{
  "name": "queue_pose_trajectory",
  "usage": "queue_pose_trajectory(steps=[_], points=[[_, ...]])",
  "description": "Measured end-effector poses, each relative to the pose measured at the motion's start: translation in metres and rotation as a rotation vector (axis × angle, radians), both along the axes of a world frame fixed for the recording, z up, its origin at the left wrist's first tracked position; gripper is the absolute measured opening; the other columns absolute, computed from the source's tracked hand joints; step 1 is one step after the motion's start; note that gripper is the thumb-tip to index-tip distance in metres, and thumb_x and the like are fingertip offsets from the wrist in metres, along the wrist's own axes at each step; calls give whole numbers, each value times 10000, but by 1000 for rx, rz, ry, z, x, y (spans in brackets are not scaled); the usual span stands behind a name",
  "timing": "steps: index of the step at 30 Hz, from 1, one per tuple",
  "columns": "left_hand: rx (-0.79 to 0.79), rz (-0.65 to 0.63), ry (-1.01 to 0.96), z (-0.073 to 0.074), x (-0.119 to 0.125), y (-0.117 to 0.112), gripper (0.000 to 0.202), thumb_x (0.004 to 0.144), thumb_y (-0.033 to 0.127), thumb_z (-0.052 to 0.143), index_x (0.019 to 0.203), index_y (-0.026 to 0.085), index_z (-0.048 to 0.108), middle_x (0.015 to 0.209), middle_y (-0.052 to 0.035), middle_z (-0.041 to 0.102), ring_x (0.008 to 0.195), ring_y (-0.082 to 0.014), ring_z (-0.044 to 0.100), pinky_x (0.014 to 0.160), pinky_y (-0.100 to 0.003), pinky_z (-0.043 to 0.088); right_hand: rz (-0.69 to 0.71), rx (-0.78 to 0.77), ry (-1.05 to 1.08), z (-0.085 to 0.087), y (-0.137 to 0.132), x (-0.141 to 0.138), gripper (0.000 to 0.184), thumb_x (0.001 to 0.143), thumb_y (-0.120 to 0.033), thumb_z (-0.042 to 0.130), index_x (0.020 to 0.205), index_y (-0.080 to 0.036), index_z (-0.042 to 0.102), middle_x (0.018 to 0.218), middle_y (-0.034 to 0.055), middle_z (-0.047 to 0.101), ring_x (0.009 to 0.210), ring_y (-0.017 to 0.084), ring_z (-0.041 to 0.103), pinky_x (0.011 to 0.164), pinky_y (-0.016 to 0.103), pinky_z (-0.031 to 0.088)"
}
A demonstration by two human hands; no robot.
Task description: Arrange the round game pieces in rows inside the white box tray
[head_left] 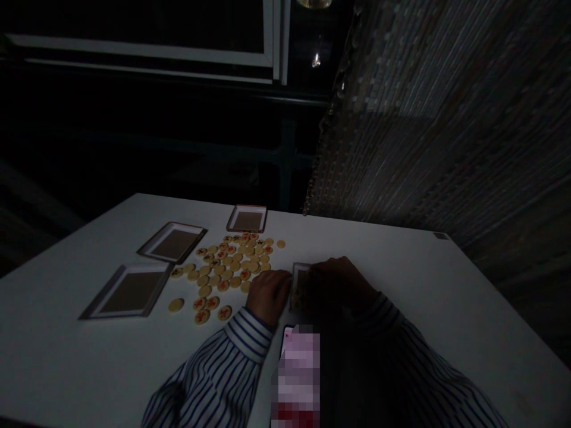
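On a white table (66,356) lies a spread of round yellow game pieces (232,264) with red and dark marks. My left hand (269,295) rests closed at the left edge of a small framed tray (300,279), right beside the pieces. My right hand (341,279) lies in shadow over the same tray's right part, fingers curled down onto it. Whether either hand grips the tray or a piece is too dark to tell. Both arms wear striped sleeves.
Three more shallow trays with brown insides lie on the table: one at the left front (129,291), one behind it (173,242), one at the back (247,219). A phone (298,374) lies near my chest. A woven curtain (446,119) hangs at the right.
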State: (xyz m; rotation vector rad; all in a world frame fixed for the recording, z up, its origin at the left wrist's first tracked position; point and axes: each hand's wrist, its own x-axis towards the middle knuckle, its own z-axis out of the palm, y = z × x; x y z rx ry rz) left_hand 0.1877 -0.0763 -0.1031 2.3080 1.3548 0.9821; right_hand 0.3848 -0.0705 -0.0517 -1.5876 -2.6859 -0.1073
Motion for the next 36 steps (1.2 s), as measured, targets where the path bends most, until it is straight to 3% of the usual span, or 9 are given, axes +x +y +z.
queue_pose_trajectory(steps=[13,20,36], points=[[4,1,7,-1,0,0,239,806,232,421,946,189,610,915,-57,651,875,-197,553,793,-355,414,-38,-64,-54,5,-1,-9,235,797,-323,459,762,-179,641,785,106,631,737,209,567,584,288,362],[-3,-9,21,0,0,0,229,809,225,424,947,187,602,908,-45,649,868,-188,550,788,-354,421,-60,-156,-75,6,-1,-10,304,835,-373,394,831,-191,638,844,95,606,793,186,538,637,279,358],[10,6,23,0,0,0,223,810,221,428,946,186,602,914,-43,650,870,-190,552,787,-354,426,-23,-164,-61,3,0,-7,241,827,-354,415,879,-241,622,879,68,599,812,186,527,654,285,350]])
